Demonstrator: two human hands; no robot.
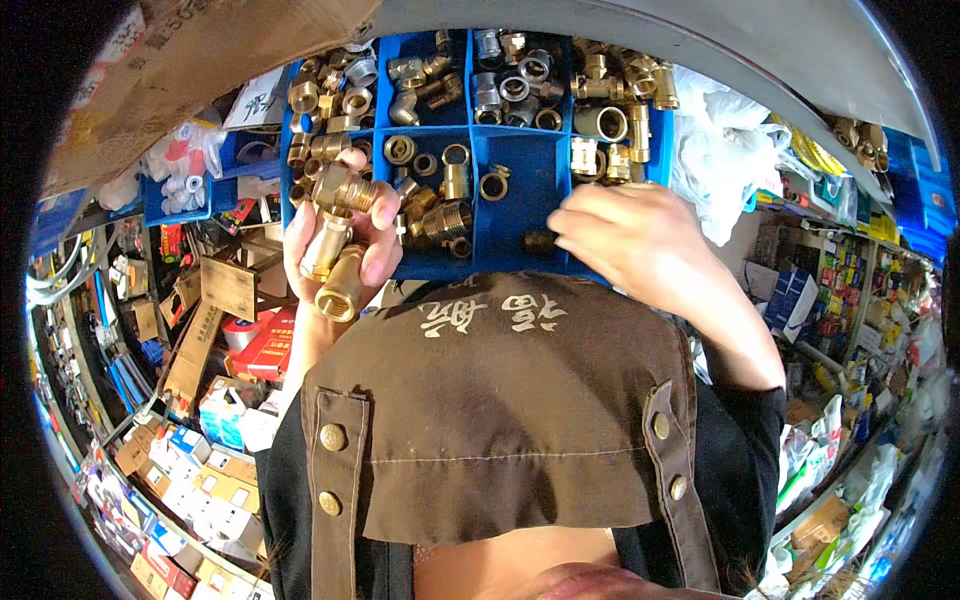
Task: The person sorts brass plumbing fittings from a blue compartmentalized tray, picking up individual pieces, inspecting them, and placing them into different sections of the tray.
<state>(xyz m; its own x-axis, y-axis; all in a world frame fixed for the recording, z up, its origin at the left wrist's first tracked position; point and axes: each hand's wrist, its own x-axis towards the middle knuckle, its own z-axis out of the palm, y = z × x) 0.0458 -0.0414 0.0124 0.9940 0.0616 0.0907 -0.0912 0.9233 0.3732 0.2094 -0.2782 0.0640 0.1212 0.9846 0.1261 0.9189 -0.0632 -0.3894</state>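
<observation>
My left hand (379, 240) holds several brass pipe fittings in a bunch: a threaded elbow or tee fitting (341, 187) on top and a brass fitting with an open threaded end (341, 289) below. They are over the left side of a blue divided plastic tray (523, 139). My right hand (630, 236), slightly blurred, is over the tray's lower right compartments, fingers pointing down and left; whether it holds anything cannot be told. Near its fingertips a dark fitting (538, 241) lies in the lower middle compartment, with a brass fitting (493, 184) farther up in it.
Brass elbows (405, 109), grey metal fittings (514, 88) and brass tees (598, 86) fill other compartments. Clear plastic bags (724, 142) hang right of the tray. A cardboard box (187, 82) and a grey panel (675, 34) overhang it. Crowded shelves flank both sides.
</observation>
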